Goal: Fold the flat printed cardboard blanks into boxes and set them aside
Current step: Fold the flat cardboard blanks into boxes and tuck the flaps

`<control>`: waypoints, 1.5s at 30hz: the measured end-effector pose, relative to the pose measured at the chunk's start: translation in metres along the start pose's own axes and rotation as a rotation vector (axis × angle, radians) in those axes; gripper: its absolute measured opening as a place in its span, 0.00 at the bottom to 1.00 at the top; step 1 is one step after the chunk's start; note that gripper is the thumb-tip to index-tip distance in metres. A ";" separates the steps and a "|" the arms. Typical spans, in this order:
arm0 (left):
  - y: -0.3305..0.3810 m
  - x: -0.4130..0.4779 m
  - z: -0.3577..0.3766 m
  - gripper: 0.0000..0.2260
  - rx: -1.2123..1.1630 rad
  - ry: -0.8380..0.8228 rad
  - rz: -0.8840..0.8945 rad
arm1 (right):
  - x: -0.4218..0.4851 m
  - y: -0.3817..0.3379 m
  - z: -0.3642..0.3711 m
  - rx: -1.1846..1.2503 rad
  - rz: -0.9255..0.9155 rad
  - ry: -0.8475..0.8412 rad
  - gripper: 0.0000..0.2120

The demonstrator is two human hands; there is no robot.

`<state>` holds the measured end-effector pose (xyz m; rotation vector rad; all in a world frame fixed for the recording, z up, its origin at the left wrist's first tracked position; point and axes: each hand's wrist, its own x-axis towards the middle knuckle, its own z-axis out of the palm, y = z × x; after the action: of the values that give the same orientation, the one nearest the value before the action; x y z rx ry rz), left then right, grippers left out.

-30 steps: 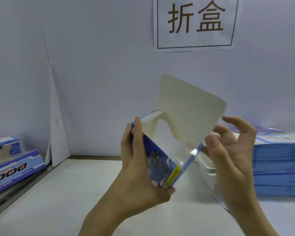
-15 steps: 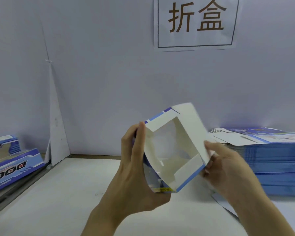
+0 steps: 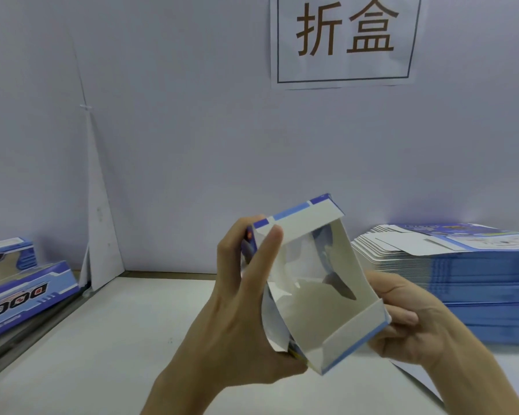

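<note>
**Flap [image 3: 354,265] folded in, box [image 3: 315,298] turned open end toward me**

Since a second ago that tall white flap has dropped from standing above the box to lying along its right side, and I'm now looking straight into the pale inside.

Widest thing in my feed is the back wall [image 3: 192,145], with a paper sign [image 3: 343,40] stuck up top. Below it runs the white desk [image 3: 102,339]. On the desk's right sits the thick stack of flat blanks [image 3: 477,283], blue edges showing and white flaps fanned along the top. Far left, two finished boxes [image 3: 21,298] lie one behind the other, their printing upside down to me.

The box in work is up off the desk, centre of view, tilted, near the stack. The left hand [image 3: 237,319] grips its left side, thumb laid along the rim, fingers behind the printed face. The right hand [image 3: 411,324] wraps the lower right corner, fingers curled underneath. So both hands are clamped on the box, one on each side.
</note>
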<state>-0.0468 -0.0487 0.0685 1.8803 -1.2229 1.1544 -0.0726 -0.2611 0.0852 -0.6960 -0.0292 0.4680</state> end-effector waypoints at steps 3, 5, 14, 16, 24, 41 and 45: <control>-0.004 0.000 -0.004 0.63 0.024 -0.006 -0.062 | 0.000 0.001 0.008 -0.091 -0.152 -0.003 0.20; -0.008 0.000 -0.008 0.59 0.055 -0.039 -0.122 | 0.002 0.001 0.008 -0.230 -0.398 0.227 0.12; -0.008 -0.003 -0.018 0.53 0.000 -0.160 -0.236 | -0.007 0.004 0.011 -0.841 -1.150 0.534 0.13; -0.008 -0.004 -0.018 0.54 0.008 -0.178 -0.242 | -0.006 0.008 0.011 -0.844 -1.244 0.509 0.15; -0.005 -0.006 -0.006 0.54 0.066 -0.206 -0.249 | 0.002 0.009 0.002 -0.999 -1.463 0.544 0.15; -0.007 -0.006 0.000 0.49 0.287 -0.156 -0.059 | -0.001 -0.001 0.000 -0.740 -0.891 0.360 0.18; -0.005 -0.005 0.001 0.50 0.274 -0.192 -0.079 | -0.001 0.003 0.005 -0.782 -0.981 0.368 0.13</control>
<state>-0.0431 -0.0452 0.0632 2.2670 -1.1239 1.1682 -0.0763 -0.2561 0.0874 -1.4050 -0.2039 -0.6645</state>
